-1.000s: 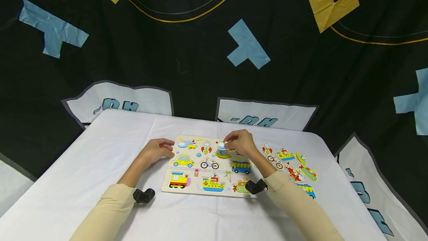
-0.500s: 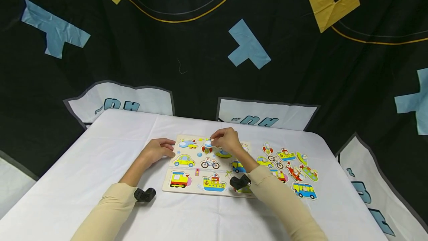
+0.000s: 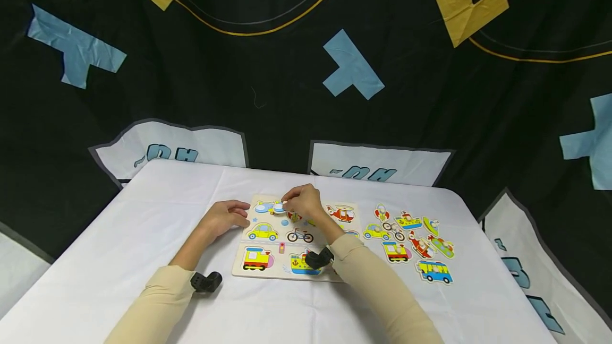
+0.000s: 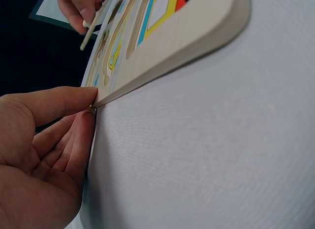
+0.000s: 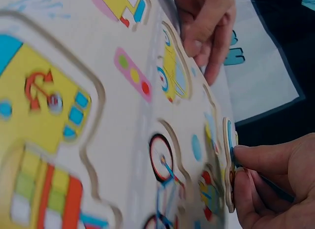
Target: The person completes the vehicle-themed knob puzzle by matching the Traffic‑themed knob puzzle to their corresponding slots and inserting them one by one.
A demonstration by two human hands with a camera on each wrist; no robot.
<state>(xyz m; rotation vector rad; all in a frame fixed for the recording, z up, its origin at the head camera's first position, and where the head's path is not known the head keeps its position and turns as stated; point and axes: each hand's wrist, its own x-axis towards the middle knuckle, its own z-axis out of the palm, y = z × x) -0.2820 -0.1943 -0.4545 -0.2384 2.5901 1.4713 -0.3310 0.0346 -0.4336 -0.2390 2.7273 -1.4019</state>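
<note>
My right hand (image 3: 304, 201) pinches a blue and white airplane puzzle piece (image 3: 278, 207) between thumb and fingers, above the top left of a wooden puzzle board (image 3: 237, 266). In the right wrist view the piece (image 5: 228, 165) is held on edge, apart from the board's face. It is close to the printed airplane recess (image 3: 263, 206). My left hand (image 3: 224, 221) holds the board's left edge. In the left wrist view its thumb and a finger (image 4: 64, 102) pinch that edge. Printed pictures of a car (image 3: 263, 231), bicycle (image 3: 300, 235) and train (image 3: 257, 258) show on the board.
Loose puzzle pieces lie on the white cloth to the right of the board, among them a bus (image 3: 434, 272), a train piece (image 3: 396, 252), a car piece (image 3: 375, 232), a helicopter piece (image 3: 421, 246) and a ship piece (image 3: 408, 221). A black backdrop (image 3: 287, 94) hangs behind the table.
My right hand has moved left across the board's top row with the airplane piece, from near the printed UFO past the rocket. My left hand has stayed at the board's edge.
</note>
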